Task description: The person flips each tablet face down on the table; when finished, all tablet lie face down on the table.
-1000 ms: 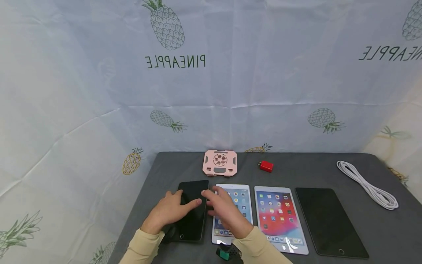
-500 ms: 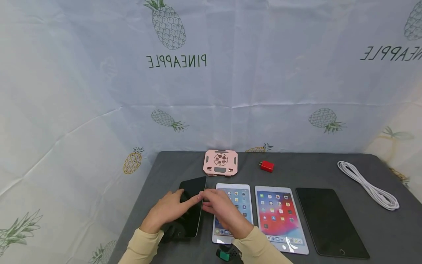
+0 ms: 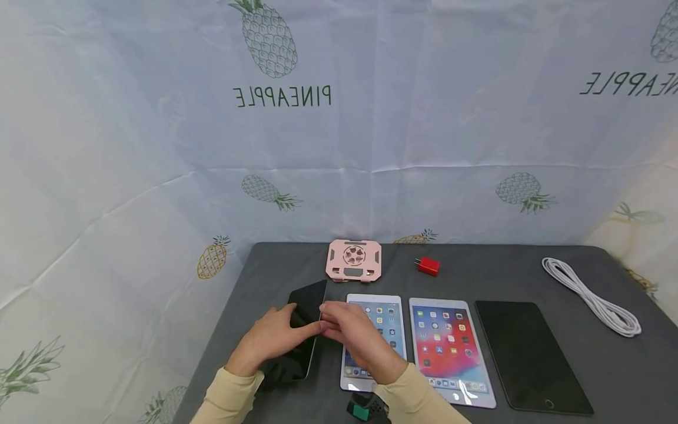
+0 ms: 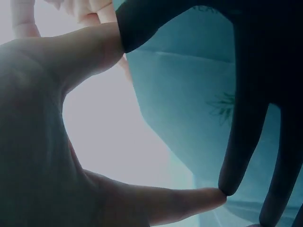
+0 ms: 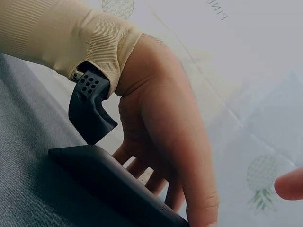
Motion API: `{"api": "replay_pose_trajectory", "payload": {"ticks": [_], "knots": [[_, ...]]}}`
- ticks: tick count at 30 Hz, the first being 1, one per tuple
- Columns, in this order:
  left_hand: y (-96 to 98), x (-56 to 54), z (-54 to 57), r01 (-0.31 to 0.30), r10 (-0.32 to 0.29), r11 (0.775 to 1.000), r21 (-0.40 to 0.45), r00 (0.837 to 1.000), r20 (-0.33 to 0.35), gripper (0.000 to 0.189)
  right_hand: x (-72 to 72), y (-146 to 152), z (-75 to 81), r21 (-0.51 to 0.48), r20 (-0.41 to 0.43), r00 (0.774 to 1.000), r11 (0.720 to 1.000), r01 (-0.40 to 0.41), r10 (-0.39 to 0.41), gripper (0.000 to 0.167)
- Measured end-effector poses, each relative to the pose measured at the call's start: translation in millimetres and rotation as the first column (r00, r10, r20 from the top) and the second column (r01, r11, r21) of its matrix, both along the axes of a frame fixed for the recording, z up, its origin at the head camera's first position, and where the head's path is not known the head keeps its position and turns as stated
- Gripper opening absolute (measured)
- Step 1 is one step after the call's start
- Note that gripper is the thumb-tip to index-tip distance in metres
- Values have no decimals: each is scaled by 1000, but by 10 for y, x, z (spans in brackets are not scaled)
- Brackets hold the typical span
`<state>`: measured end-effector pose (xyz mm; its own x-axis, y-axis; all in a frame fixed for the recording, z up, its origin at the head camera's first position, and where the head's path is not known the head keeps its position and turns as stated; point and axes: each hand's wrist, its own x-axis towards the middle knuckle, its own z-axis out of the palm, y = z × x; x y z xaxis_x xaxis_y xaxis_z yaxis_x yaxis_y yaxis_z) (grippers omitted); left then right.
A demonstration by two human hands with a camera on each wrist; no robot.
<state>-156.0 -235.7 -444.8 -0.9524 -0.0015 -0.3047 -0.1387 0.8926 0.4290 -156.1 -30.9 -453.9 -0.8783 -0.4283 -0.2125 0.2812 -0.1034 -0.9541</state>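
PINEAPPLE is printed in reverse on the pale cloth (image 3: 371, 135) behind the counter (image 3: 492, 274), once whole beneath a drawn fruit, once cut by the frame's right edge; the right wrist view catches part of the word. Icons fill the blue-screened tablet (image 3: 394, 330) and the red-screened tablet (image 3: 447, 341), but their labels are too small to read. No brand can be made out on the dark-screened tablet (image 3: 307, 303), which lies towards the counter's left, tilted, its right edge raised. The left hand (image 3: 271, 338) spreads wide across it, thumb and forefinger straight and touching it; the right hand (image 3: 362, 338) pinches the raised edge, thumb above, fingers below.

The counter is grey, with a fabric weave and rounded far corners. A pink stand (image 3: 354, 261) and a red plug (image 3: 428, 266) lie near its far edge, a coiled white cable (image 3: 590, 297) at the right, a flat black tablet (image 3: 532, 353) nearer. Pineapple drawings in green and yellow dot the creased cloth.
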Motion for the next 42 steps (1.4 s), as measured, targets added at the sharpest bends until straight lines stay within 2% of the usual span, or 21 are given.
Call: {"api": "replay_pose_trajectory", "payload": {"ticks": [3,7,9,12,15,18,25,29,35,42], "knots": [[-11,19,31,-11,11,1000,9,1000,-3,105,5,-20,21,2,0,1000,1000,-7,7,53],[-11,43,69,-18,18,1000,15,1000,-8,102,5,-47,42,6,-4,1000,1000,-15,15,34],[-1,50,84,-19,20,1000,18,1000,-16,103,11,-49,54,15,-13,1000,1000,-18,18,32],[13,48,98,-25,26,999,29,999,-36,99,22,-38,69,30,-33,999,999,-25,26,42],[18,47,115,-35,38,998,46,998,-58,92,42,-23,85,34,-53,998,999,-43,44,62],[9,54,136,-43,48,997,66,996,-73,86,51,-23,103,26,-60,996,998,-64,65,69],[-26,65,182,-34,54,991,130,988,-147,68,53,-65,131,26,-72,994,997,-79,81,68],[-51,76,207,-30,53,992,123,981,-187,61,63,-89,125,34,-88,992,996,-88,91,69],[-69,96,250,-34,51,994,101,985,-166,72,57,-132,122,29,-80,991,994,-101,103,70],[-52,111,270,-36,58,992,122,982,-181,64,55,-174,195,37,-83,991,994,-98,101,71]]}}
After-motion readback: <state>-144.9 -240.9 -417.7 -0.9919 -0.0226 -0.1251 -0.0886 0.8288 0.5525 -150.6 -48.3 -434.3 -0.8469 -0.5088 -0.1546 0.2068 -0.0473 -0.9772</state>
